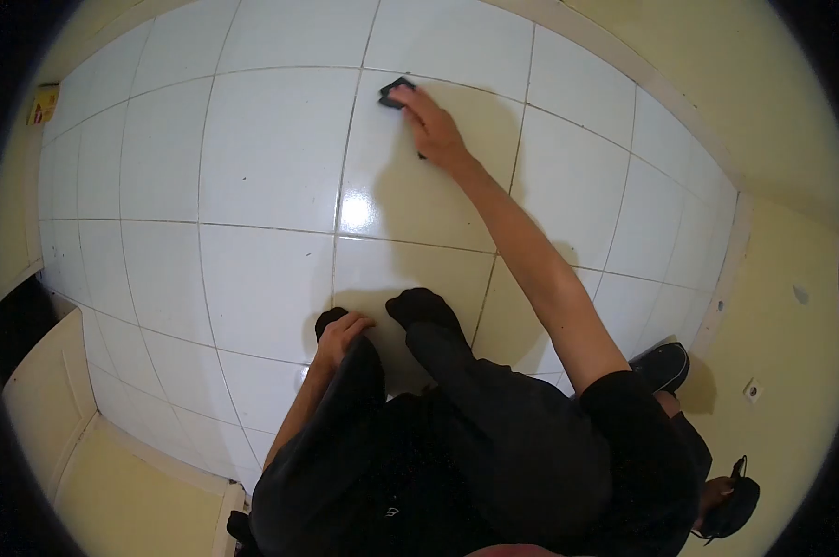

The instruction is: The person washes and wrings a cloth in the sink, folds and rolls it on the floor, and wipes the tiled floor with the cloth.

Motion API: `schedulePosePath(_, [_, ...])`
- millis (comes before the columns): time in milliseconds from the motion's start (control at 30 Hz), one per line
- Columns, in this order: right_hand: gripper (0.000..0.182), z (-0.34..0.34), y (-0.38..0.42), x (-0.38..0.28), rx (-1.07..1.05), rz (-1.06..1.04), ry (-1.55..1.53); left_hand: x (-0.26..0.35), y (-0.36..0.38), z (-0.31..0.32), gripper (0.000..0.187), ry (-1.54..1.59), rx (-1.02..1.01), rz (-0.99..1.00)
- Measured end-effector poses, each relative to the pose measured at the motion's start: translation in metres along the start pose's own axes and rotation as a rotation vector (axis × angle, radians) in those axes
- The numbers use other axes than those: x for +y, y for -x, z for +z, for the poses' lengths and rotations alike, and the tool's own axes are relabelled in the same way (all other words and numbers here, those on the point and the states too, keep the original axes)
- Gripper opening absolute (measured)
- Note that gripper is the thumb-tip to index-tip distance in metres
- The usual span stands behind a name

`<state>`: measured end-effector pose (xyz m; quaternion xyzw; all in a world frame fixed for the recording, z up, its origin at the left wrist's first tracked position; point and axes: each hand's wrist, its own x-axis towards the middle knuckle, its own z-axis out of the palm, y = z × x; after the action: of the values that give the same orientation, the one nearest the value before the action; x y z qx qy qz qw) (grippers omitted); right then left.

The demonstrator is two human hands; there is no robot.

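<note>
My right arm reaches far forward, and my right hand (pixel 435 133) is closed over a dark handheld item (pixel 397 93) at the floor tiles. A flat black end shows past the fingertips and a small dark tip shows below the palm; the middle is hidden by the hand, so I cannot tell its kind. My left hand (pixel 343 339) lies over the knee of my dark trousers (pixel 359 371), fingers extended and holding nothing. Beside it are my two feet in black socks (pixel 424 306).
White glossy floor tiles (pixel 271 148) spread ahead, with tiny dark specks. A small yellow-and-red box (pixel 42 104) stands by the left wall. At the lower right are another person's dark shoe (pixel 663 368) and black cap (pixel 733 509). Cream walls (pixel 791 269) border the floor.
</note>
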<state>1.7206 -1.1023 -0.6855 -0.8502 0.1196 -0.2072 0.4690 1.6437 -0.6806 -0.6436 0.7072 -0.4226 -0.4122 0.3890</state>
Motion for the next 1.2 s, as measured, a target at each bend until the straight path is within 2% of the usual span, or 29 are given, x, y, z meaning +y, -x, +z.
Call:
schedulePosePath(167, [0.032,0.023,0.010,-0.009,-0.339,-0.063,-0.005,-0.005,0.002,0.001,0.040,0.013,-0.008,-0.008])
schedulePosePath(267, [0.033,0.014,0.012,-0.021,-0.498,-0.173,-0.046,-0.010,0.005,0.004,0.041,0.009,0.003,0.006])
schedulePosePath(367, [0.033,0.005,0.021,-0.017,-0.565,-0.294,-0.098,-0.012,0.005,0.006,0.040,0.055,-0.006,-0.021])
schedulePosePath(567, [0.044,-0.032,0.048,-0.002,-0.773,-0.515,0.045,-0.007,0.004,0.003,0.037,0.026,0.003,0.000])
schedulePosePath(700, [0.048,-0.073,0.077,-0.003,-0.945,-0.559,0.114,-0.010,0.006,0.006,0.035,0.027,0.009,-0.012])
schedulePosePath(900, [0.046,-0.126,0.141,0.006,-0.770,-0.468,0.135,-0.006,0.003,0.006,0.031,0.014,0.026,0.002])
schedulePosePath(1000, [0.047,-0.128,0.174,-0.018,-0.574,-0.274,0.238,-0.004,0.002,0.004,0.030,0.036,0.024,-0.011])
schedulePosePath(1033, [0.046,-0.121,0.186,-0.025,-0.479,-0.130,0.211,-0.008,0.003,0.006,0.030,0.034,0.025,-0.015])
schedulePosePath(1200, [0.042,-0.065,0.215,-0.052,-0.013,0.175,0.261,-0.010,0.005,0.007,0.028,0.022,0.020,-0.037])
